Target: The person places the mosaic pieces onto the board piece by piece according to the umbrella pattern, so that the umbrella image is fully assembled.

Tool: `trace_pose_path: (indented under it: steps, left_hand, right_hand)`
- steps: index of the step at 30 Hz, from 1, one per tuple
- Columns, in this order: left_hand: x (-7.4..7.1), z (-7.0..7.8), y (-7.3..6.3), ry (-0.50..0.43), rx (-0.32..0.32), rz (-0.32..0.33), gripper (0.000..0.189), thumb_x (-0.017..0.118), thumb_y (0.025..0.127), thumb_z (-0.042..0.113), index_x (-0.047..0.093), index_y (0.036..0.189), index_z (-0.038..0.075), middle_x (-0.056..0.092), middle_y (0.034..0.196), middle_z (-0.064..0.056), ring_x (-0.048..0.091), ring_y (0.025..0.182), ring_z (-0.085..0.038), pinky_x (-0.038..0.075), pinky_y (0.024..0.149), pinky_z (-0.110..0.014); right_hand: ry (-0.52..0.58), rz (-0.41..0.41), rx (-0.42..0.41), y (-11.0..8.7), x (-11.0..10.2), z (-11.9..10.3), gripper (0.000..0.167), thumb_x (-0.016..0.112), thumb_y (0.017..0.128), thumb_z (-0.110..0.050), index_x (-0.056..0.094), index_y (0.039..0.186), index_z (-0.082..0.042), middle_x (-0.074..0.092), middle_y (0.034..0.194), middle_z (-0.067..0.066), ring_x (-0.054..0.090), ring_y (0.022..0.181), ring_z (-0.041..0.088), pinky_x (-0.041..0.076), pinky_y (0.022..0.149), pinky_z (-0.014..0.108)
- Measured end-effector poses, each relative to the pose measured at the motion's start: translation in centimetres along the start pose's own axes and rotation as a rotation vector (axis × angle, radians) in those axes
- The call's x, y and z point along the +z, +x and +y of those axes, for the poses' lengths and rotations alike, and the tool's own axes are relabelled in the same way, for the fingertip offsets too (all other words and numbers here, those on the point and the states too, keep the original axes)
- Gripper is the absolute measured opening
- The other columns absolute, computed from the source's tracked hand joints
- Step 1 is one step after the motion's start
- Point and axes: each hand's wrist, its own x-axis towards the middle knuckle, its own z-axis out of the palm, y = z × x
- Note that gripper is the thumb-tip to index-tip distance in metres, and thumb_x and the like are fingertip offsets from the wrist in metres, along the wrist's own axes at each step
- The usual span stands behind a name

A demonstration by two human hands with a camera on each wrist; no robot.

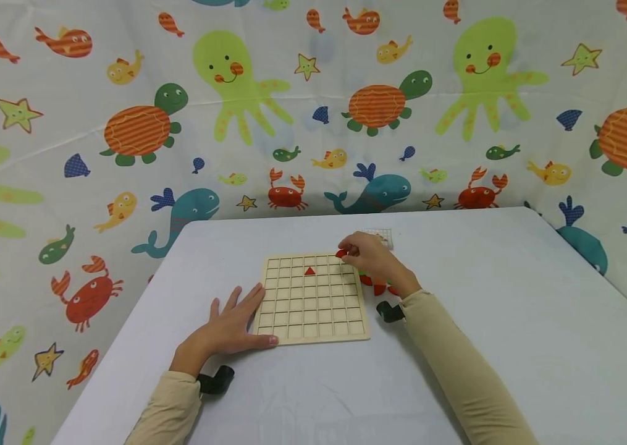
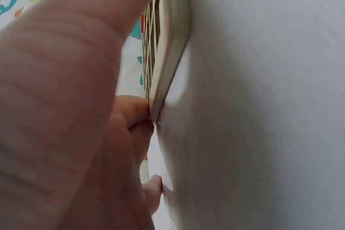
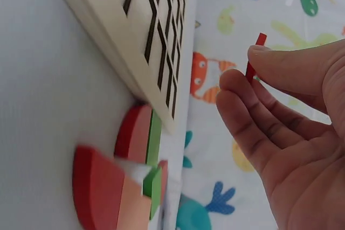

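Observation:
A pale wooden board (image 1: 310,311) with a grid of square cells lies flat on the table. One red triangle (image 1: 310,271) sits in a cell near its far side. My left hand (image 1: 228,330) rests at the board's near left corner, fingers spread along the left edge and thumb on the near edge. Above the far right part of the board, my right hand (image 1: 371,254) pinches a small, thin red piece (image 3: 261,40) between thumb and fingers. In the right wrist view that piece stands edge-on, so its full outline is hidden.
Several red-and-green pieces (image 3: 97,187) lie beside the board's right edge, partly under my right forearm. Behind my right hand is a small printed grid card (image 1: 385,235). A patterned sea-animal cloth (image 1: 302,123) hangs behind the white table (image 1: 513,309).

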Motion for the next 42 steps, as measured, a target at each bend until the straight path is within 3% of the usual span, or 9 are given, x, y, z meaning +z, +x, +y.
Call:
trace_pose_path:
  steps: [11,22,32,42]
  left_hand:
    - [-0.2,0.3,-0.2,0.003,-0.009,-0.011,0.121,0.078,0.083,0.071,0.023,0.172,0.009,0.017,0.178,-0.012,0.003,0.161,-0.050,-0.004,0.118,-0.079]
    - [-0.2,0.4,-0.4,0.004,-0.016,-0.015,0.121,0.077,0.083,0.073,0.022,0.172,0.011,0.015,0.179,-0.009,0.000,0.162,-0.047,-0.005,0.118,-0.078]
    - [-0.1,0.3,-0.3,0.023,-0.010,-0.008,0.121,0.077,0.084,0.073,0.023,0.172,0.011,0.016,0.179,-0.009,0.001,0.162,-0.048,-0.005,0.118,-0.078]
    - [-0.1,0.3,-0.3,0.023,-0.017,-0.011,0.121,0.077,0.083,0.073,0.022,0.172,0.011,0.015,0.179,-0.009,0.000,0.162,-0.048,-0.006,0.118,-0.078]
  right_hand:
    - [-0.051,-0.072,-0.159,1.7,2.7,-2.6,0.017,0.075,0.097,0.005,0.077,0.114,0.005,0.072,0.103,0.010,0.065,0.091,0.022,0.059,0.084,0.032]
    - [-0.093,-0.149,-0.252,3.6,5.2,-5.2,0.013,0.075,0.097,0.002,0.078,0.109,0.001,0.074,0.100,0.008,0.067,0.091,0.022,0.058,0.086,0.029]
    - [-0.084,-0.221,-0.159,4.0,6.7,-5.4,0.017,0.075,0.100,-0.001,0.079,0.116,-0.003,0.076,0.109,0.007,0.066,0.099,0.022,0.056,0.099,0.036]
    - [-0.097,-0.250,-0.143,4.0,6.8,-5.3,0.015,0.071,0.100,0.002,0.080,0.112,-0.003,0.074,0.105,0.006,0.064,0.098,0.022,0.055,0.099,0.037]
